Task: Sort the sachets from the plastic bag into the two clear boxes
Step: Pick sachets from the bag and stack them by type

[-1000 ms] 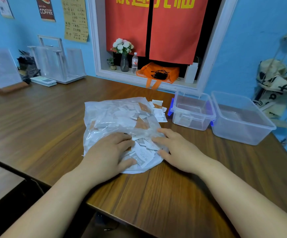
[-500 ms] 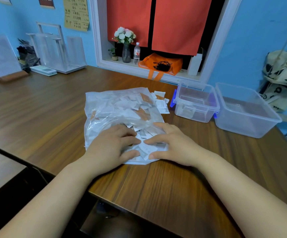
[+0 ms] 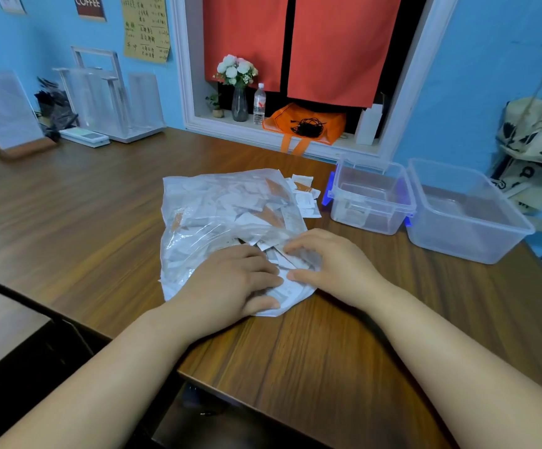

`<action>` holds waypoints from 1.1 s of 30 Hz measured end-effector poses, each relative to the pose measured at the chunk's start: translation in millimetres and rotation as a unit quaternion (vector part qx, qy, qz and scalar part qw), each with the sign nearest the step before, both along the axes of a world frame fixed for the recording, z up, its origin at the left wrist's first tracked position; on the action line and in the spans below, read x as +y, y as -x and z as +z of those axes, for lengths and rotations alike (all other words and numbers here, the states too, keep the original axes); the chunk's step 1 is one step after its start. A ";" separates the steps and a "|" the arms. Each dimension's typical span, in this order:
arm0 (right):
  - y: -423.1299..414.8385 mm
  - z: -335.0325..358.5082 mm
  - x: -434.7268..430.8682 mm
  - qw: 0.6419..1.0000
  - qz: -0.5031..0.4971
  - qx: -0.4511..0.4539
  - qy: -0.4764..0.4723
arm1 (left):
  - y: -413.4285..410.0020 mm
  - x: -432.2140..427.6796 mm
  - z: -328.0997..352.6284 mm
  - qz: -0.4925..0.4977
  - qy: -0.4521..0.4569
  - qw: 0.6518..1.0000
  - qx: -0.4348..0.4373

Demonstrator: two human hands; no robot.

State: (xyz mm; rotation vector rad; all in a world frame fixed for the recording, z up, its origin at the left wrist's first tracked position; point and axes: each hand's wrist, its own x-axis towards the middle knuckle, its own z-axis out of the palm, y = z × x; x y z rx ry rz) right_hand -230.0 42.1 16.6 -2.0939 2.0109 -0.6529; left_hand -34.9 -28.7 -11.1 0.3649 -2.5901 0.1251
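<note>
A clear plastic bag (image 3: 224, 215) full of white and orange sachets lies on the wooden table (image 3: 101, 222) in front of me. A few loose sachets (image 3: 307, 197) spill out at its far end. My left hand (image 3: 230, 283) lies flat on the bag's near end, fingers straight. Beside it, my right hand (image 3: 334, 264) arches over the same end, with curled fingers and thumb gathering the plastic. Two clear boxes stand to the right: a small one with blue latches (image 3: 373, 211) and a larger one (image 3: 477, 236).
The table's near edge (image 3: 263, 406) drops off just below my forearms. Acrylic stands (image 3: 111, 102) and a scale sit at the back left. A window ledge behind holds a flower vase (image 3: 239, 92), a bottle and an orange bag (image 3: 305, 124).
Both hands have drawn closer together on the bag's near end. The right hand's fingers have gone from flat to curled over the plastic. The camera view shifted slightly.
</note>
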 end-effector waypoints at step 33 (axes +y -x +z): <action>3.4 -0.1 2.0 0.988 -0.007 -0.052 0.144 | -2.2 4.8 23.2 0.152 -0.183 0.948 0.213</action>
